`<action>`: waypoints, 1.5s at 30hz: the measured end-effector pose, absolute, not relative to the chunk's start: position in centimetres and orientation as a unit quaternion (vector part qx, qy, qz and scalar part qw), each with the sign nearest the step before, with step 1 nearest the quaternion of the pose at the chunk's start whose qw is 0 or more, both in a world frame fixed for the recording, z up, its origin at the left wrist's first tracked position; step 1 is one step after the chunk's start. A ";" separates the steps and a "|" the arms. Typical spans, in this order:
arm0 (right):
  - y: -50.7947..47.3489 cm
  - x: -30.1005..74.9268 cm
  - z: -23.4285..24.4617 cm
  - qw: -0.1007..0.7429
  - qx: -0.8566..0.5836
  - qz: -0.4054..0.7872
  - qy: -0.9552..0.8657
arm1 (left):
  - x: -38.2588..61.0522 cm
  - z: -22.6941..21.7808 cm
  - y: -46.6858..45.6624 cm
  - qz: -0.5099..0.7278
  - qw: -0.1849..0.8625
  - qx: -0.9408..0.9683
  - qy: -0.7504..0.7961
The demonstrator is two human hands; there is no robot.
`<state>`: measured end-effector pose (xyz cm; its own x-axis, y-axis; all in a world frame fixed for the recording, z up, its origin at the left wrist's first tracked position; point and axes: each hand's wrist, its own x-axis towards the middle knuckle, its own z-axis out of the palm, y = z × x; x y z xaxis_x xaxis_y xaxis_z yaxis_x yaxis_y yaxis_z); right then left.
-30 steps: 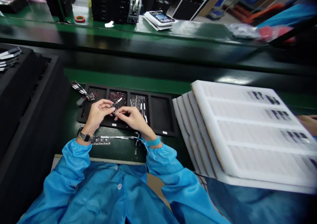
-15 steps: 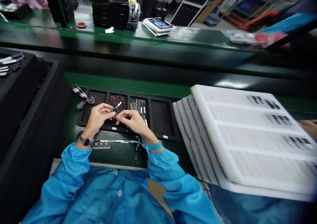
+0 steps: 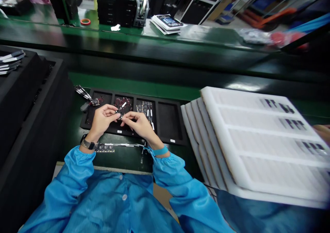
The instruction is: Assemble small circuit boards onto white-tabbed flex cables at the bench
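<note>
My left hand (image 3: 101,119) and my right hand (image 3: 139,123) meet over a black compartment tray (image 3: 167,118) on the green bench. Both pinch a small dark electronic part with a pale strip (image 3: 120,110) between their fingertips, just above the tray's second pocket. That pocket and the ones beside it hold small circuit boards (image 3: 144,106); the rightmost pocket looks bare. A long thin circuit strip (image 3: 116,145) lies on the bench between my wrists and my body. I wear blue sleeves, a watch on the left wrist and a blue band on the right.
A stack of white foam trays (image 3: 257,140) with small dark parts sits at the right, another person's hand (image 3: 323,131) at its far edge. Black foam trays (image 3: 23,99) rise at the left. Loose flex cables (image 3: 84,93) lie by the tray's left corner. A tape dispenser (image 3: 141,8) stands on the far bench.
Both hands stay together on the small part over the tray, with only slight finger movement. The view has shifted a little.
</note>
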<state>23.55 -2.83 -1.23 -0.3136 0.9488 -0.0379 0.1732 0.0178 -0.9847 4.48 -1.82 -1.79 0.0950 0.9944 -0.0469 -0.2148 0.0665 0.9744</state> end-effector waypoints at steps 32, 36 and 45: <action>-1.1 23.6 2.9 0.402 -0.460 0.392 -0.688 | 3.1 -1.9 -1.3 0.513 0.721 0.319 0.341; 0.2 22.9 5.4 0.379 -0.428 0.420 -0.705 | 2.0 -2.0 -0.8 0.549 0.726 0.276 0.309; 4.3 20.3 5.5 0.342 -0.427 0.493 -0.676 | -0.5 -1.6 0.0 0.622 0.657 0.273 0.328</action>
<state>20.29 4.33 5.55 -0.4015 0.9149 0.0422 0.2389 0.1491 -0.9595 -0.54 0.05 -1.55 0.0115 0.9959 -0.0898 -0.6377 0.0765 0.7665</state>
